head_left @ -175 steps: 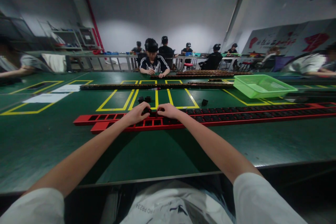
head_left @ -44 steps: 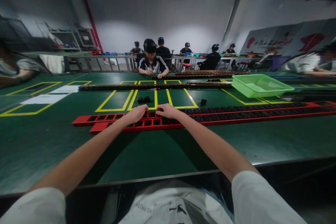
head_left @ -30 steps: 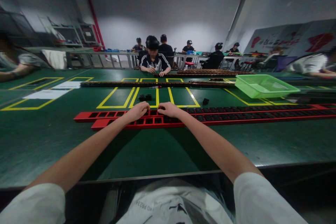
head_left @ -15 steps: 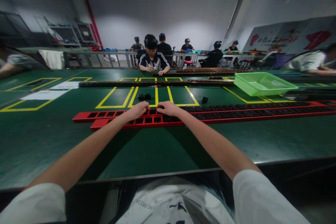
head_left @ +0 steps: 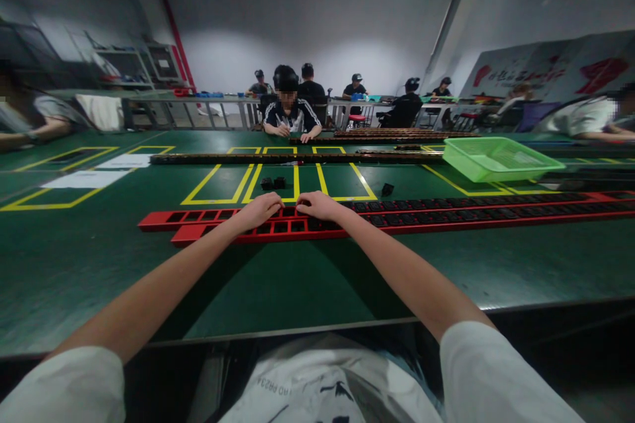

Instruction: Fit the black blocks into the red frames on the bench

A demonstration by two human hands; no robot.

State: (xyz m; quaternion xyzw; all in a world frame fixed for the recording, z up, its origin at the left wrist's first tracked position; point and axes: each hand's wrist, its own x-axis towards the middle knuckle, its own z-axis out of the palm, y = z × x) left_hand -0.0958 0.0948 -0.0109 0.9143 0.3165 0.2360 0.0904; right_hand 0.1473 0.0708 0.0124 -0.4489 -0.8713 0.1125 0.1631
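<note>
Two long red strips (head_left: 186, 232) with square openings lie side by side across the table. Black square pieces (head_left: 391, 218) fill the openings on the right; several openings at the left end have nothing in them. My left hand (head_left: 262, 209) rests over the far strip with its fingers curled down. Close beside it, my right hand (head_left: 317, 205) is also closed, its fingertips at the same strip. What the fingertips pinch is hidden. Beyond my hands lie small black blocks (head_left: 272, 183), and another black block (head_left: 387, 190) sits farther right.
A green basket (head_left: 501, 157) stands at the right behind the strips. Long dark bars (head_left: 223, 158) lie across the table, and paper sheets (head_left: 84, 179) lie at left. A co-worker (head_left: 292, 119) sits opposite. Yellow tape (head_left: 213, 202) marks the green tabletop (head_left: 307, 284).
My hands stay at nearly the same spot on the far red strip. At the left edge, another person's head and arm have shifted farther into view.
</note>
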